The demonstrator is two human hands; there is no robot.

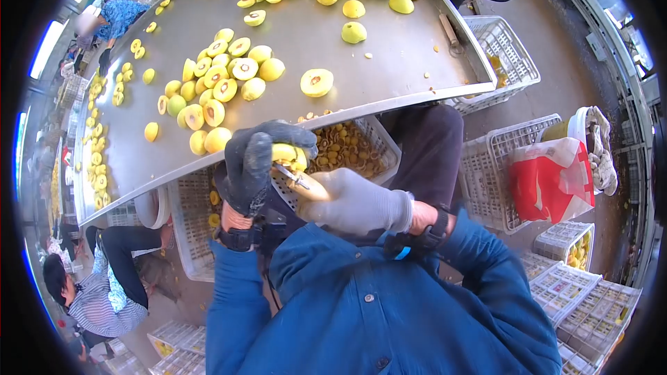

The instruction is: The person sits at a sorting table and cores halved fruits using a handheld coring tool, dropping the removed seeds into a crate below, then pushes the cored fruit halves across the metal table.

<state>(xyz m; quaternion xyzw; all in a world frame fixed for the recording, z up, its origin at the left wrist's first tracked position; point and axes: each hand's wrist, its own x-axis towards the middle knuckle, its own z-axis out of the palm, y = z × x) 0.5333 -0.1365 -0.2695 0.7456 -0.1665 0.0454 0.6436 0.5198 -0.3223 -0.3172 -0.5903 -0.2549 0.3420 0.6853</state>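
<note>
My left hand (251, 167), in a dark glove, is closed around yellow fruit (288, 156) just off the table's front edge. In a grey glove, my right hand (358, 201) grips a small tool (313, 187) with a wooden handle, its metal end touching the fruit. Below them a white crate (385, 142) holds many small brown and yellow pieces (344, 146). On the metal table (292, 48) beyond my hands lies a pile of yellow fruit halves (222, 73), with one half (317, 82) lying apart.
A second tool (450, 35) lies at the table's right side. White crates (504, 55) and a red bag (549, 180) stand on the right, with stacked crates (583, 305) below. Another crate (191, 229) is beneath the table's left edge. People (111, 305) sit nearby.
</note>
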